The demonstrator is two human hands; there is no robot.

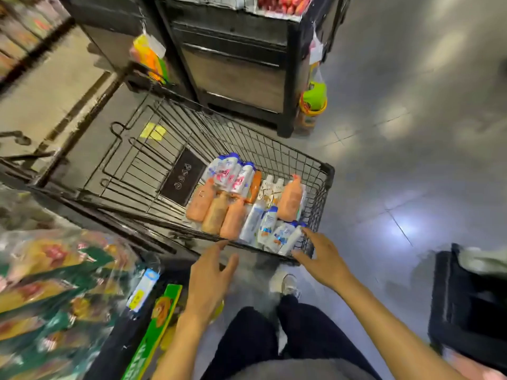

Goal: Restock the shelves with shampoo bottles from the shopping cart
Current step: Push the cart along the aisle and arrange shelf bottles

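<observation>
A black wire shopping cart point(277, 157) stands in front of me on the shop floor. Several shampoo bottles lie in its near end: orange ones point(216, 212), white ones with blue caps point(267, 224) and white ones with pink print point(233, 174). My right hand point(319, 259) reaches to the cart's near right corner with fingers spread, its fingertips touching the rim beside a white bottle point(290, 239). My left hand point(210, 281) hovers open just short of the cart's near rim, holding nothing.
A dark display stand point(233, 69) rises just beyond the cart, with hanging toys point(312, 102) on its corner. Packaged goods point(55, 292) fill a shelf at my lower left. A black bin point(466, 305) sits at the right. Grey tiled floor point(411, 160) spreads to the right.
</observation>
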